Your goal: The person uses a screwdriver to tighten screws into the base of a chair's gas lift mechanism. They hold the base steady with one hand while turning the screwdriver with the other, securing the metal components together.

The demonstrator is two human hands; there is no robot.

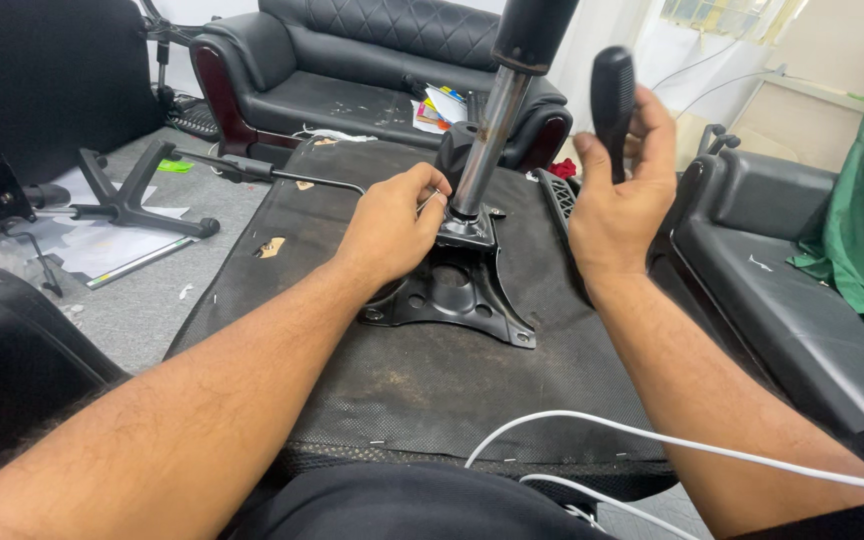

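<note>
Gas cyl. [482, 150] upright on seat [432, 370]; sofa [352, 70] behind, chair base [137, 195] left.

The left hand [392, 225] grips the black metal mounting plate [452, 290] at the base of the steel gas-lift cylinder [484, 140]; just beside it, the right hand [617, 200] holds a black-handled tool [612, 100] upright.

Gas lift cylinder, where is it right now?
Head view, centre: the gas lift cylinder stands upright in the black mounting plate on the upturned chair seat, left hand at its base.

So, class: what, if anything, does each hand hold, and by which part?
The right hand grips a black tool handle near its lower end. The left hand rests at the metal column's base; a grasp cannot be told.
</note>
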